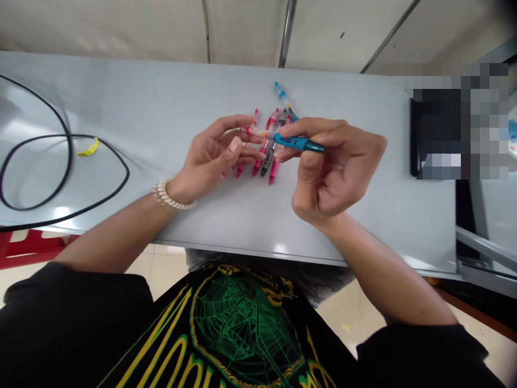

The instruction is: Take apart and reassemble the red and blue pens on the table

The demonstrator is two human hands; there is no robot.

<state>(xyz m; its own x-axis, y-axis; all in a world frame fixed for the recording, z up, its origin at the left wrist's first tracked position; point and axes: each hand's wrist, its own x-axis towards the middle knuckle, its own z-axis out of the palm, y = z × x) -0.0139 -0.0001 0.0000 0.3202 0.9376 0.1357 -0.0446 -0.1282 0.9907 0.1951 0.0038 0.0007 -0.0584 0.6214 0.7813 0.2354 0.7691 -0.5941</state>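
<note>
A pen with a blue grip (291, 141), a clear barrel and a red end lies sideways above the table. My right hand (339, 164) pinches its blue part between thumb and fingers. Around the red end, my left hand (220, 153) has its fingers apart; whether a fingertip touches the pen is unclear. Beneath the hands, several pens lie side by side, among them a pink pen (272, 171) and a dark grey pen (266, 163). Behind them a light blue pen (279, 91) points away to the back, its near end partly hidden by my right hand.
On the left of the grey-white table (169, 102) a black cable (67, 145) lies in loops, with a yellow tag (89, 148). A black object (438, 129), partly pixelated, is at the right end. Below the left table edge is a red stool (32, 245).
</note>
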